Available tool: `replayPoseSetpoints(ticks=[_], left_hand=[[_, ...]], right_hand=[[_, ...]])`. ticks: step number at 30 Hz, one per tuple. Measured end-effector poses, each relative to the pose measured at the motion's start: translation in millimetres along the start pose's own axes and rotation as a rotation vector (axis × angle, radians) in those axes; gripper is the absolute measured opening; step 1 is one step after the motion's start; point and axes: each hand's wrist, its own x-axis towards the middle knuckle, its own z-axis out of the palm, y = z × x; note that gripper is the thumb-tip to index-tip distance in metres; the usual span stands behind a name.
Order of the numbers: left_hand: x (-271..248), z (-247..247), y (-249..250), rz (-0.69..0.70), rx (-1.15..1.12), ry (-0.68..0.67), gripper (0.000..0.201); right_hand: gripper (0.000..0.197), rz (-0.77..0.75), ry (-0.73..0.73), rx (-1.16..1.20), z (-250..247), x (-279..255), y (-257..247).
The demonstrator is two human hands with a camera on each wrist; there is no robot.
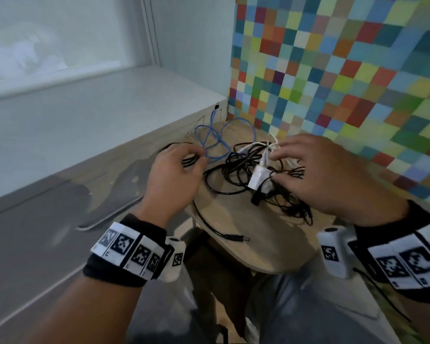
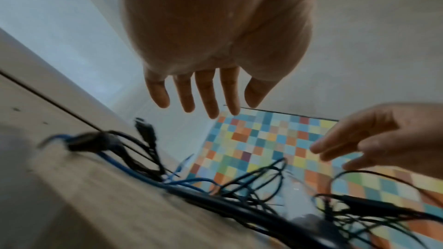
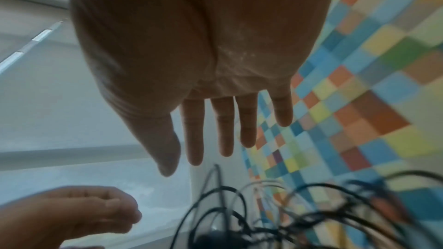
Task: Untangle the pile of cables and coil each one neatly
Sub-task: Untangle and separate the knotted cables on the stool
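Note:
A tangle of black cables lies on a small round wooden table. A blue cable loops at the pile's far left. A white charger block with a white cable sits in the middle. One black barrel plug trails toward the near edge. My left hand hovers over the pile's left side, fingers loose and holding nothing. My right hand is spread above the white cable and charger, gripping nothing.
A white ledge runs along the left under a window. A wall of coloured squares stands close behind and to the right of the table. A dark grey flat board lies on the floor at the left. My legs are under the table's near edge.

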Motion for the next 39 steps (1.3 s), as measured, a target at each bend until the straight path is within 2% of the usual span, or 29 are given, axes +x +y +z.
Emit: replayPoseSetpoints(ticks=[5,10,12,14,17,18,20,22,23,27,32,36,39], left_hand=[[-14,37,42,0.085,-0.018,-0.187,0.01],[-22,59,67,0.07,-0.026,-0.281,0.009],[-26,64,76,0.087,-0.01,-0.313,0.021],[-28,69,82,0.123,0.024,-0.373,0.041],[-29,74,87,0.119,0.111,-0.526,0.062],[-31,74,87,0.106,0.14,-0.572,0.063],[-35,74,85,0.078,0.165,-0.619,0.049],[-39,72,82,0.033,0.114,-0.59,0.026],[-41,70,80,0.01,0.08,-0.565,0.022],[-46,52,74,-0.057,-0.109,-0.434,0.021],[-47,19,71,-0.038,-0.245,-0.214,0.03],[-40,6,72,-0.052,-0.345,-0.197,0.05],[-44,7,76,-0.052,-0.417,-0.205,0.039]], right_hand=[[0.03,0.139,0.078,0.076,16,-34,40],[0.059,0.202,0.115,0.21,25,-61,62],[0.071,0.21,0.114,0.271,29,-70,73],[0.076,0.247,0.065,0.335,35,-76,80],[0.059,0.216,-0.048,0.364,47,-84,85],[0.053,0.19,-0.083,0.366,50,-86,84],[0.051,0.15,-0.102,0.366,53,-91,83],[0.055,0.14,-0.075,0.377,51,-93,85],[0.055,0.147,-0.058,0.396,49,-94,86],[0.05,0.177,0.065,0.521,42,-100,84],[0.039,0.155,0.199,0.778,24,-109,69],[0.039,0.185,0.298,1.12,21,-114,51],[0.035,0.227,0.306,1.188,34,-116,38]])
